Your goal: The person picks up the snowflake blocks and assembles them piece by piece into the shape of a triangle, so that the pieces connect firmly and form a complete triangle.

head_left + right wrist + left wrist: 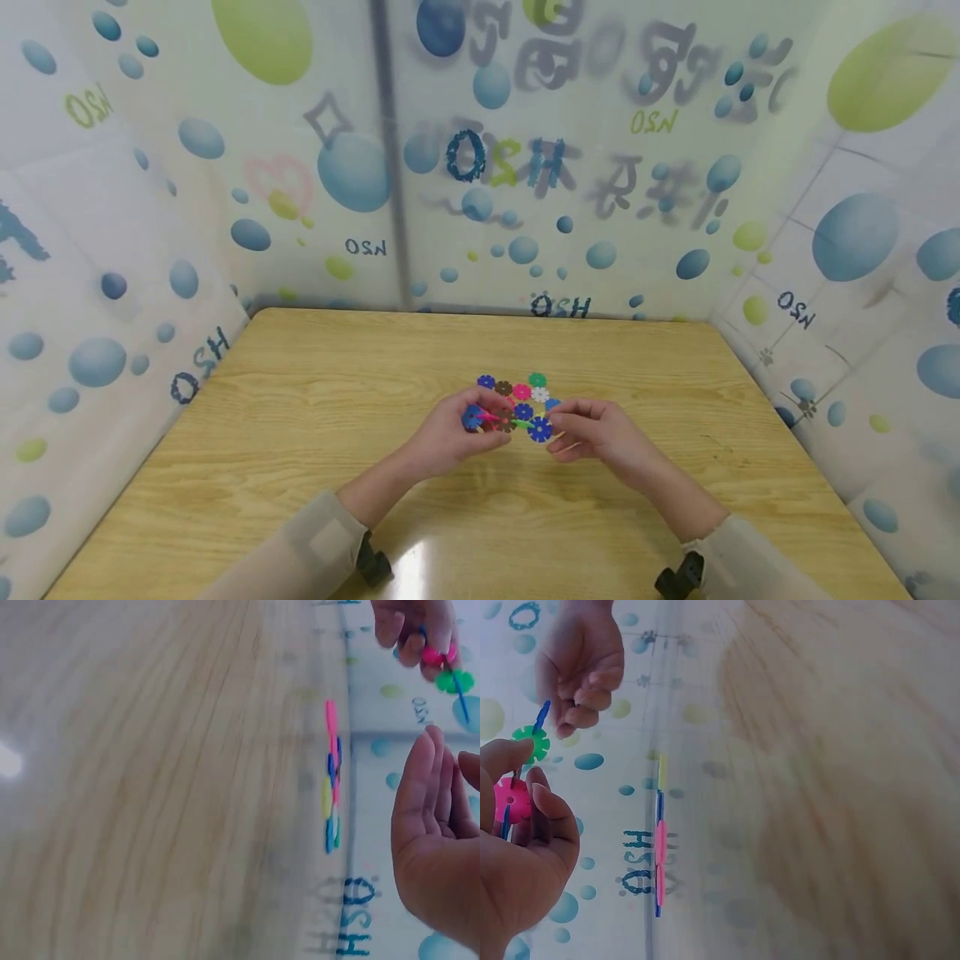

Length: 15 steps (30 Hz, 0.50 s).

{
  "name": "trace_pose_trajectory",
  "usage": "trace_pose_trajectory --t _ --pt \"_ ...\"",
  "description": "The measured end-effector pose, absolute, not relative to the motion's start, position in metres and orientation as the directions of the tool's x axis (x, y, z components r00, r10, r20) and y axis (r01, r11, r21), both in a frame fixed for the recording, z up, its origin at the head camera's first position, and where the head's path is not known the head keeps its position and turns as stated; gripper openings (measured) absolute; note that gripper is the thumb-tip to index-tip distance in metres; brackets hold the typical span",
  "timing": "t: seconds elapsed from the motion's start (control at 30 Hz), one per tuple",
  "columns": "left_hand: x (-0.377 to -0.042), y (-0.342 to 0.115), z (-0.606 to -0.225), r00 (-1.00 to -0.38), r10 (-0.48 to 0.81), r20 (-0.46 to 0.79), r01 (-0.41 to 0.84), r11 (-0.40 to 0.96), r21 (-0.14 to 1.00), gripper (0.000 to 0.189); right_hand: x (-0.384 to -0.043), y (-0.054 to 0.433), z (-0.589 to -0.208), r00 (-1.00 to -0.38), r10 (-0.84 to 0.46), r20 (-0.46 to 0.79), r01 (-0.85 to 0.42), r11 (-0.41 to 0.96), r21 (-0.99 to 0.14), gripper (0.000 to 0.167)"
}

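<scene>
My left hand [442,433] pinches a short chain of interlocking plastic snowflake discs between thumb and fingers. In the left wrist view it includes a pink disc [514,799] at the fingers, a green disc [531,741] past the thumb and a blue disc [543,712] seen edge-on at the far end. That end blue disc [539,429] faces up in the head view, near the fingertips of my right hand [615,437]. The right fingers are loosely bent, and the right wrist view has a gap between them and the chain.
Beyond the hands, more joined discs lie flat on the wooden table [337,358], among them a green disc [537,380], a white disc [540,394] and a pink disc [521,392]. A patterned curtain [480,275] stands along the table's back and sides.
</scene>
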State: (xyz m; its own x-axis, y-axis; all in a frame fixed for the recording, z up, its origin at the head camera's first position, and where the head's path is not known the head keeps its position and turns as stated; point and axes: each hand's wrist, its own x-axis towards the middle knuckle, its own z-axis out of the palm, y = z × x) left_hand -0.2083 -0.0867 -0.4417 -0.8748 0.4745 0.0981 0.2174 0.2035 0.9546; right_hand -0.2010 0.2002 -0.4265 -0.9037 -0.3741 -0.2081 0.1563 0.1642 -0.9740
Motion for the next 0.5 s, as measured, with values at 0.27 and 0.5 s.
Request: trace_pose_trajectory --t 0.27,0.5 --pt "-0.208 -0.089 -0.443 -0.876 0.475 0.086 0.205 0.204 0.957 0.037 -0.231 0.22 -0.442 -0.944 -0.23 -0.236 0.153 0.328 -0.932 0.041" --pt "-0.209 -0.09 -0.443 -0.874 0.479 0.078 0.188 0.185 0.965 0.038 -0.258 0.223 -0.449 -0.95 -0.213 -0.23 0.1 0.487 -0.868 0.036"
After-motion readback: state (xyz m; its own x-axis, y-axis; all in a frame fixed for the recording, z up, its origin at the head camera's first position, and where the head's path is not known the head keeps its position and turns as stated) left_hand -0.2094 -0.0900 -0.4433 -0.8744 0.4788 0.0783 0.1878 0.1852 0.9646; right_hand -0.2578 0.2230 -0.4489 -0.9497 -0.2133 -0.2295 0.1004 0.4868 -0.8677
